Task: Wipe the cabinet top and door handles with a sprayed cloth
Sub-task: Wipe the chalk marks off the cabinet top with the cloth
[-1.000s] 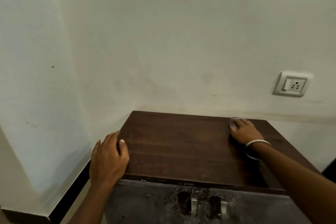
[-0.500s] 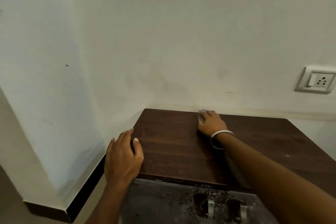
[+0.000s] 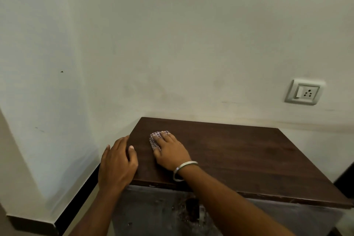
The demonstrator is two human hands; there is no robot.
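Dark wood top, woven cloth, worn grey front, matt plaster.

The cabinet top under both hands is dark brown wood-grain board, smooth with a dull sheen, its near edge chipped below the right wrist. The cloth under the right hand is a thin woven fabric in a small red-and-white check, crumpled. On that wrist sits a bangle of bright polished metal. Below the left hand, the cabinet front looks grey, matt and scuffed, with dark blotches. The wall beyond the hands is pale matt plaster, faintly stained. Far to the right of the hands, the socket plate is glossy white plastic.
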